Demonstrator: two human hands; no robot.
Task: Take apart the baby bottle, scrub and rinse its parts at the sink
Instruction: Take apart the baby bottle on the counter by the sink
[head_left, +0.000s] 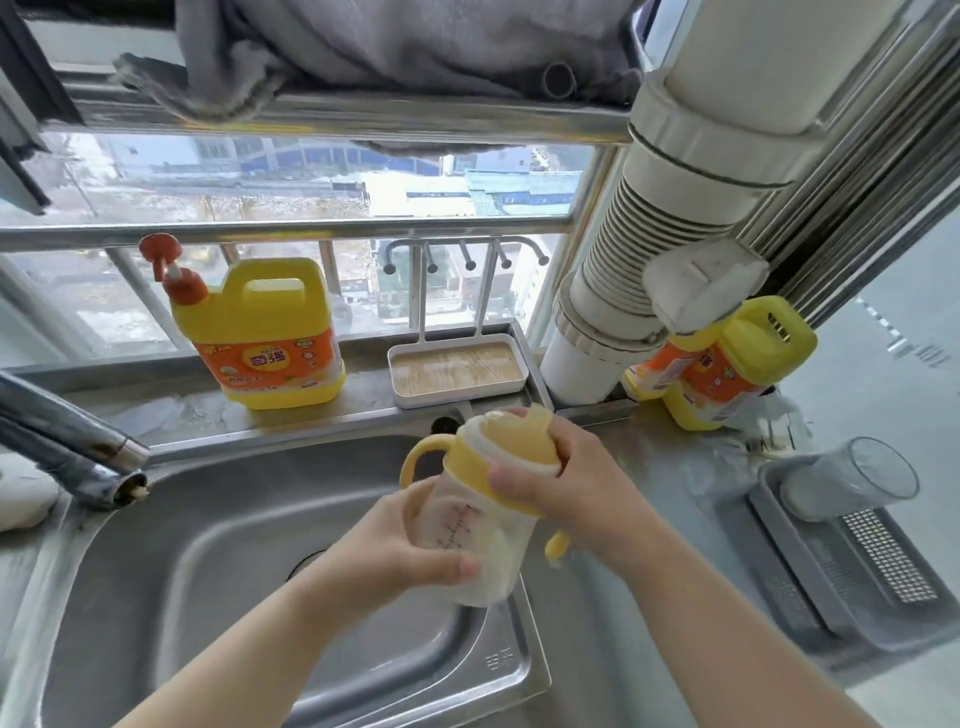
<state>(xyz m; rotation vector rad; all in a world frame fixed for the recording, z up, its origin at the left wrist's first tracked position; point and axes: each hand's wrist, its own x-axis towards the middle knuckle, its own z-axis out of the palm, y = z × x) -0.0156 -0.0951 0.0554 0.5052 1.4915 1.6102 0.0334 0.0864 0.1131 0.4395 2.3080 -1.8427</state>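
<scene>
The baby bottle (475, 530) is still in one piece and is held in the air over the right half of the stainless sink (171, 582), tilted so its top leans toward one o'clock. The left hand (395, 545) is wrapped around the translucent body, thumb lying across the front just below the printed measuring scale. The right hand (561, 478) grips the top, its fingers curled over the clear dome cap (511, 441) and its thumb pressed on the yellow collar (467, 467). One yellow handle (423, 457) sticks out toward nine o'clock of the collar, and the end of another shows below the right wrist at about five o'clock.

Judged from this, the task is at its very start: the grip suggests the cap or collar is about to be pulled or twisted off, but nothing is apart yet. No water visibly runs from the faucet (78, 447) at nine o'clock, and no brush or sponge is in view. Dismantling, scrubbing and rinsing all remain.

A pump bottle of dish detergent (265, 338) stands on the ledge at eleven o'clock from the bottle, with a white drying tray (457, 369) beside it at twelve. A grey drainer basket (841, 561) holding a clear glass (857, 478) sits at three o'clock.
</scene>
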